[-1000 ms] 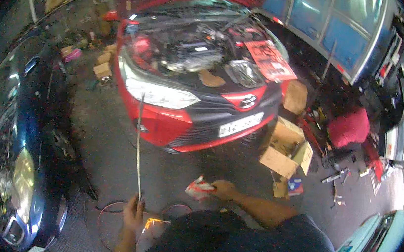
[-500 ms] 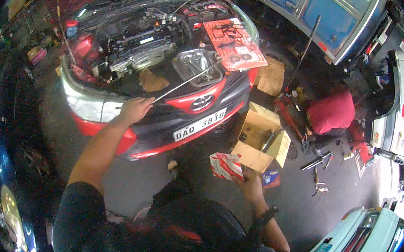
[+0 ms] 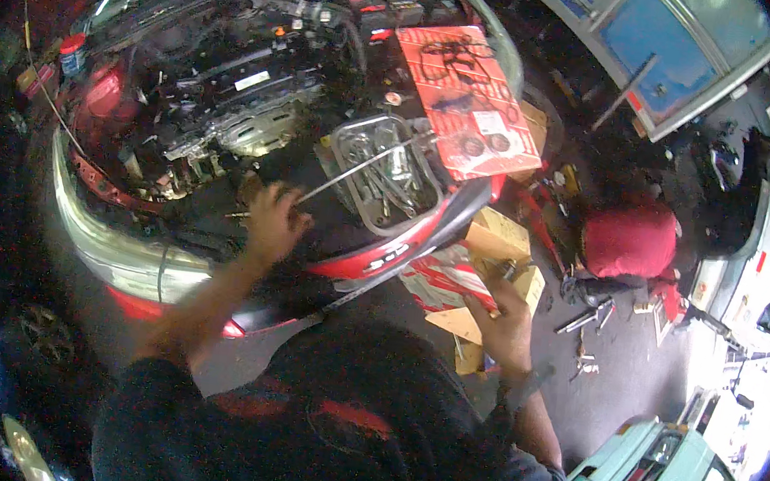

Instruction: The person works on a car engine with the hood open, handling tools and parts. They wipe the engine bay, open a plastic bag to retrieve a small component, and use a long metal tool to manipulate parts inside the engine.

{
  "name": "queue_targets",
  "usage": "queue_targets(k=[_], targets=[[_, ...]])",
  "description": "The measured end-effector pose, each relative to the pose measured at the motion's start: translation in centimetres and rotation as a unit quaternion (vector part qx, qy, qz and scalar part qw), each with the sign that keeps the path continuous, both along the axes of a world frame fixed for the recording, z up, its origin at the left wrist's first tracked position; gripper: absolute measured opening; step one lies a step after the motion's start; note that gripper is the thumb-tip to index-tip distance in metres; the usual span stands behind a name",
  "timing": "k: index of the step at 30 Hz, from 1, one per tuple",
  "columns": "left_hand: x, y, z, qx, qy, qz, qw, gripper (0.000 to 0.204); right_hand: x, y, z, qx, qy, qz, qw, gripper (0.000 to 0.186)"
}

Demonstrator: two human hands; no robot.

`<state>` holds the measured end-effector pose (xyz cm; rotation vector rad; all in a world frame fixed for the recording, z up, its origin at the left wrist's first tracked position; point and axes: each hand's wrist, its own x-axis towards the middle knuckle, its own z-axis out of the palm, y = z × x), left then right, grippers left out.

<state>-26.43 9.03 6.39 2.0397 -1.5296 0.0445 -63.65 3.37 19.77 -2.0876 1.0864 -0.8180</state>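
Garage floor runs lower right, one red car (image 3: pixel 383 259) fills upper centre. Your left hand (image 3: pixel 275 220) grips one thin rod (image 3: pixel 365 167) over its engine bay; your right hand (image 3: pixel 506 326) clutches one red-white cloth (image 3: pixel 447 281). One red flat package (image 3: pixel 468 98) lies top centre, two cardboard boxes (image 3: pixel 498 244) right of centre.

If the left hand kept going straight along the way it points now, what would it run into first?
The left hand, gripping a long thin rod, points up and right over the red car's open engine bay. First in that line looks to be the metal tray of tools, though depth is uncertain.
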Motion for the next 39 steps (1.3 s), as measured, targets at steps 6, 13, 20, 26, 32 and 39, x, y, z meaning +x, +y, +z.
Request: queue_targets(k=[6, 13, 20, 26, 32, 39], targets=[[-6.9, 1.0, 5.7, -0.091, 0.512, -0.205, 0.829, 0.086, 13.0, -3.6, -0.5, -0.009, 0.058, 0.210, 0.976, 0.035], [-2.0, -0.5, 6.8, -0.056, 0.206, 0.009, 0.977, 0.105, 22.1, -8.9, 0.5, 0.192, 0.019, 0.309, 0.931, 0.036], [-1.9, 0.8, 6.2, -0.213, 0.294, 0.061, 0.930, 0.109, 26.6, -12.5, 2.8, -0.113, 0.077, 0.481, 0.866, 0.040], [-2.6, 2.4, 8.5, -0.304, 0.576, 0.065, 0.756, 0.114, 27.0, -10.4, 7.0, -0.105, -0.037, 0.570, 0.814, 0.044], [-3.4, 2.7, 10.1, -0.307, 0.479, 0.106, 0.815, 0.117, 27.6, -9.2, 7.0, -0.122, -0.032, 0.570, 0.812, 0.032], [-3.9, 3.9, 8.9, -0.315, 0.255, 0.111, 0.907, 0.119, 25.7, -11.9, 6.5, 0.250, -0.244, 0.455, 0.819, 0.025]])
